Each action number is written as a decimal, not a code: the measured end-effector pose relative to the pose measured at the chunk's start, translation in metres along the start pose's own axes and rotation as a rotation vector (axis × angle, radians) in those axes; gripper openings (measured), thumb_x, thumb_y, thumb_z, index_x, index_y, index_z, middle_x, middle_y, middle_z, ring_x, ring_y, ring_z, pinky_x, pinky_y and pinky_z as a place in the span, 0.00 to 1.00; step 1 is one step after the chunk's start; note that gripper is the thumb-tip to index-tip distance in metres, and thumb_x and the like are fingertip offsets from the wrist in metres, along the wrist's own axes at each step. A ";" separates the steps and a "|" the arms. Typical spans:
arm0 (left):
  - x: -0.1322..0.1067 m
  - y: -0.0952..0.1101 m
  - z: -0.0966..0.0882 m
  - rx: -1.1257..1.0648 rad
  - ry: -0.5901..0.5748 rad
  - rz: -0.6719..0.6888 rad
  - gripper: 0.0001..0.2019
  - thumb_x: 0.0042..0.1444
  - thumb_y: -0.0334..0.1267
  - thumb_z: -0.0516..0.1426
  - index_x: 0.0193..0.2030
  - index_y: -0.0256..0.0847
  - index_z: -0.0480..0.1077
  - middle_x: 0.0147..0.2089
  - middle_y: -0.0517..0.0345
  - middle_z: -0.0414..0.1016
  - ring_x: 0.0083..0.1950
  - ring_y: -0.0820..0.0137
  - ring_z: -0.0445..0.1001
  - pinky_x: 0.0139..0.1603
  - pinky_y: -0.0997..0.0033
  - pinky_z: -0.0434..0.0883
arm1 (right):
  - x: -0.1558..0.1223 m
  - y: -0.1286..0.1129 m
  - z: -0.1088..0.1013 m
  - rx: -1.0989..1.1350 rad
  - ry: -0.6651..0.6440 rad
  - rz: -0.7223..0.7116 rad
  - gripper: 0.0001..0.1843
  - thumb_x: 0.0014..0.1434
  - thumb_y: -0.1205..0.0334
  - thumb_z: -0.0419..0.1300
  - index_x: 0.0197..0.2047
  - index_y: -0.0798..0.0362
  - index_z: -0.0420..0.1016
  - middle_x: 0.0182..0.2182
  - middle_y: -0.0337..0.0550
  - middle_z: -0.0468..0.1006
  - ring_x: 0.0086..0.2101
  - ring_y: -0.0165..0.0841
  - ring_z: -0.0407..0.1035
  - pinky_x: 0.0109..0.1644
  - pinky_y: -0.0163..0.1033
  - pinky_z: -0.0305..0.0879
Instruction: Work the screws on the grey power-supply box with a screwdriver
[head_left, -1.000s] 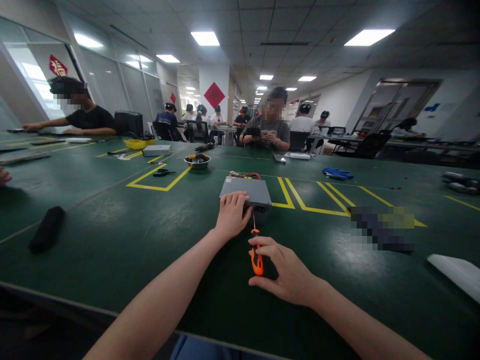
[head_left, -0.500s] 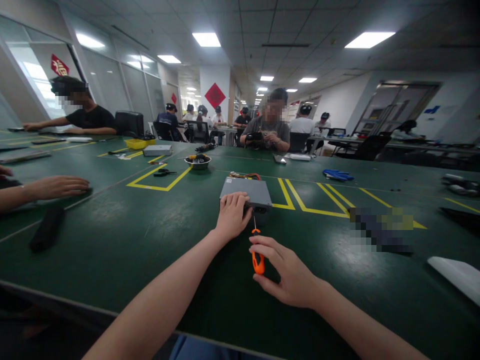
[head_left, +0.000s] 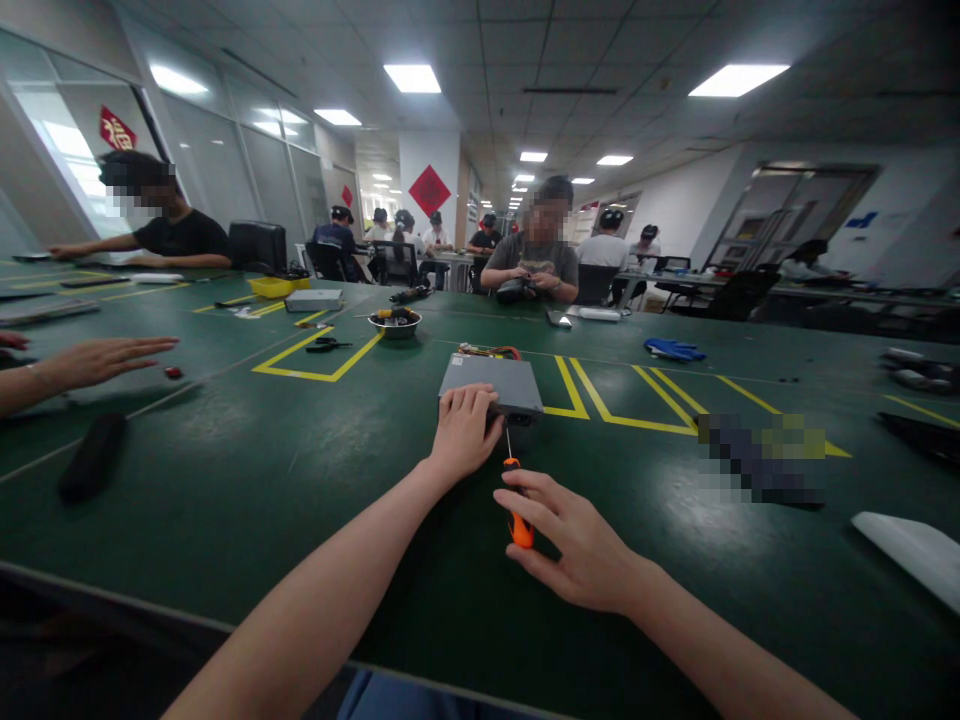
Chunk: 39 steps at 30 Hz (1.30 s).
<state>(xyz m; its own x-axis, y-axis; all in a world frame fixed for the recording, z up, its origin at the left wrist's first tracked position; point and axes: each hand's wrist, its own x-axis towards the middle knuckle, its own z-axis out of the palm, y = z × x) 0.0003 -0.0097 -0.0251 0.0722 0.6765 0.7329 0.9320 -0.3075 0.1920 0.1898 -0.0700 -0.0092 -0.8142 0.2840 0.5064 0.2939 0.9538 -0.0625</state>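
A grey metal computer power supply [head_left: 491, 378] lies on the green table, its socket side facing me and coloured cables at its far edge. My left hand [head_left: 466, 428] grips its near left corner, fingers over the top and thumb at the front face. In my right hand [head_left: 564, 535] is an orange and black screwdriver [head_left: 521, 528], pinched between thumb and fingers. Its thin shaft points at the front face of the power supply, near my left thumb. Whether the tip sits in a screw is too small to tell.
Beyond stand a metal bowl [head_left: 395, 322] with tools and another grey box [head_left: 315, 300]. Blue gloves [head_left: 675, 349] lie right of the power supply. A black object [head_left: 95, 457] and a co-worker's hand [head_left: 112, 360] are at left. Another person [head_left: 534, 255] sits opposite.
My right fingers have shifted slightly around the screwdriver handle; my left hand stays put. The co-worker's hand at left has lifted, exposing a small red object. The person opposite has lowered a dark object.
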 end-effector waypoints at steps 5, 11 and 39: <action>0.000 0.000 0.000 -0.002 -0.005 -0.004 0.11 0.55 0.38 0.53 0.46 0.43 0.62 0.54 0.54 0.67 0.56 0.64 0.61 0.56 0.60 0.55 | 0.001 0.003 0.006 0.018 0.111 -0.020 0.18 0.58 0.54 0.56 0.48 0.54 0.59 0.47 0.55 0.69 0.42 0.38 0.70 0.43 0.44 0.69; 0.000 0.000 -0.001 0.001 0.002 -0.003 0.12 0.55 0.38 0.53 0.46 0.43 0.62 0.53 0.54 0.67 0.55 0.64 0.62 0.56 0.59 0.55 | -0.001 0.002 0.003 0.127 0.028 0.041 0.22 0.57 0.55 0.55 0.51 0.55 0.56 0.51 0.56 0.66 0.49 0.39 0.65 0.47 0.45 0.67; -0.001 0.000 0.000 0.002 0.005 -0.001 0.12 0.55 0.37 0.53 0.46 0.43 0.62 0.53 0.53 0.67 0.55 0.64 0.62 0.56 0.59 0.56 | -0.003 0.011 0.004 -0.055 0.142 0.014 0.18 0.57 0.59 0.56 0.49 0.56 0.59 0.50 0.58 0.69 0.45 0.39 0.70 0.43 0.44 0.71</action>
<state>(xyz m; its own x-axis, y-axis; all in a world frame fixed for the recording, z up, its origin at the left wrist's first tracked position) 0.0006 -0.0103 -0.0254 0.0694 0.6736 0.7358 0.9328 -0.3053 0.1916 0.1935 -0.0598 -0.0146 -0.7320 0.2770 0.6225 0.3350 0.9419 -0.0252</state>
